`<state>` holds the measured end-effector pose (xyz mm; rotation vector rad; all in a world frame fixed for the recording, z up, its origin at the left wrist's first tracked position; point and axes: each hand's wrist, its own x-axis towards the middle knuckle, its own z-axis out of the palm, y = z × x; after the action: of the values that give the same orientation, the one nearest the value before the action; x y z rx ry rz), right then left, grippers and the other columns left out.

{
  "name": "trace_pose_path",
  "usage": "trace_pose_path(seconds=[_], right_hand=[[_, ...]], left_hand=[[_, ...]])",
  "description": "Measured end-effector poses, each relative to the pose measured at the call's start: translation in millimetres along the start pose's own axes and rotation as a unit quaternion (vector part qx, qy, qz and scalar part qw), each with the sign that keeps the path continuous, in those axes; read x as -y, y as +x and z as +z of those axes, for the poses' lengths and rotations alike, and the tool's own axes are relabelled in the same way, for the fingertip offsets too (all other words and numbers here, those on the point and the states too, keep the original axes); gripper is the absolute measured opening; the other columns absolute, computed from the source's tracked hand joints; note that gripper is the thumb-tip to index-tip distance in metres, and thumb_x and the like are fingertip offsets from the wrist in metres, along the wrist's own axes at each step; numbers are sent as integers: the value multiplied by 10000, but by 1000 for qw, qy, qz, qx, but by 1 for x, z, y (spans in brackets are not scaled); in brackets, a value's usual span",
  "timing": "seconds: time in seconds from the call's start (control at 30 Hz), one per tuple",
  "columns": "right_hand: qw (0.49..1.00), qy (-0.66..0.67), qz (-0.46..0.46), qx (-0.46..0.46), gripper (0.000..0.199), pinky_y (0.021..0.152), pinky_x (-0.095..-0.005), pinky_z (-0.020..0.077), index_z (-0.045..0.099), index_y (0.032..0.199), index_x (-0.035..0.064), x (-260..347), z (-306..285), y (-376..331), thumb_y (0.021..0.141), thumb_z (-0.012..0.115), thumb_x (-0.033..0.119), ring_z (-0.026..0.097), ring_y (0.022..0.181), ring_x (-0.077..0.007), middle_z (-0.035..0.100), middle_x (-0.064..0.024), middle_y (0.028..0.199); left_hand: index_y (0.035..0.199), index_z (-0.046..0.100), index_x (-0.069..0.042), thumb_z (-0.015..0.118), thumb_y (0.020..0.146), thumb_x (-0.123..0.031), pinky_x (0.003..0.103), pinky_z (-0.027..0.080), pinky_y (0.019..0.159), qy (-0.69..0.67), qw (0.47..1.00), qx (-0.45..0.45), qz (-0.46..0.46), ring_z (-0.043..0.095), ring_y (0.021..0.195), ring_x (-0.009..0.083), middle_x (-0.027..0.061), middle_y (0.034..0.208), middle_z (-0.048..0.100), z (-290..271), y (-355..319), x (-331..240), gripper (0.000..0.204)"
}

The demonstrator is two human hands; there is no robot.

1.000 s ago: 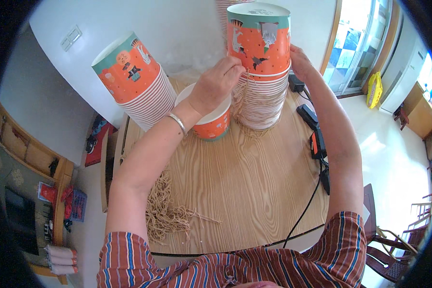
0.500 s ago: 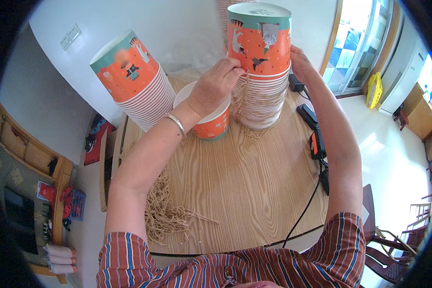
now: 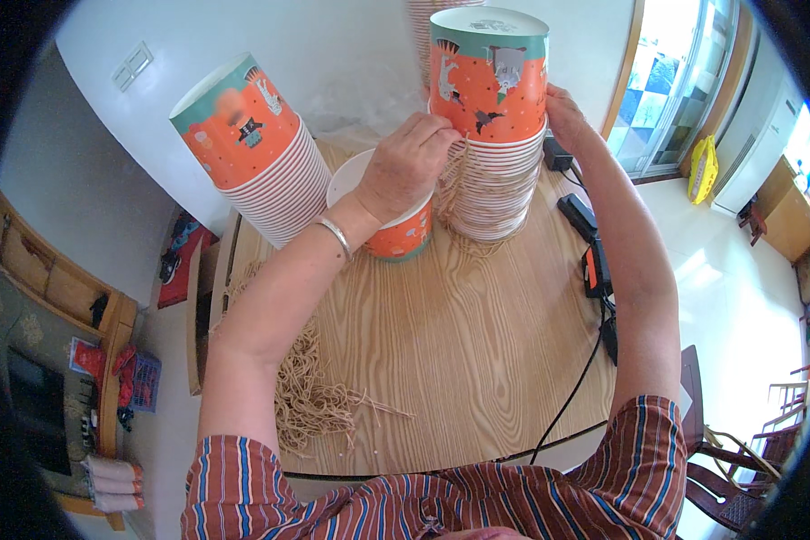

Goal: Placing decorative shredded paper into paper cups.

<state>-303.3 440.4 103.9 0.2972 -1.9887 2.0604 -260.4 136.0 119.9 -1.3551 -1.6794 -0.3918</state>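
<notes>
On the wooden table [image 3: 441, 360], the left hand [image 3: 405, 166] pinches strings [image 3: 454, 180] at the far stack of cups [image 3: 490, 126] (upside down); the right hand [image 3: 562, 112] grips its right side.

Head camera looks steeply down, close over the wooden table [image 3: 459, 351].

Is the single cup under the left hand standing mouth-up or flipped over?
Mouth-up: the single cup's white rim and inside face the camera beneath the left hand.
</notes>
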Motion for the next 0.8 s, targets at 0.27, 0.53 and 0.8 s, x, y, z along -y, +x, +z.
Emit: trace_pose_path(seconds=[0.27,0.53,0.8], right_hand=[[999,43,12,1,338,994,-304,435,607,1248,19,5,6,-8,920,554,75,591,1111,-162,648,-63,1208],[993,-70,-34,-93,317,915,-282,454,659,1178,33,3,-5,-10,913,486,48,603,1009,-139,676,-34,1114],[983,-155,-50,-84,312,883,-268,456,673,1152,7,2,-5,-7,925,461,33,585,961,-106,692,-27,1038]], left_hand=[[984,546,-40,741,777,-101,390,515,829,-75,996,10,-45,606,981,317,135,1031,606,-6,-6,-11,292],[1005,560,-44,730,790,-125,397,517,841,-66,996,4,-59,601,997,321,139,1044,602,-6,-4,-15,286],[969,558,-36,710,789,-130,386,522,817,-65,995,3,-76,597,942,307,124,974,595,-7,-1,-15,254]])
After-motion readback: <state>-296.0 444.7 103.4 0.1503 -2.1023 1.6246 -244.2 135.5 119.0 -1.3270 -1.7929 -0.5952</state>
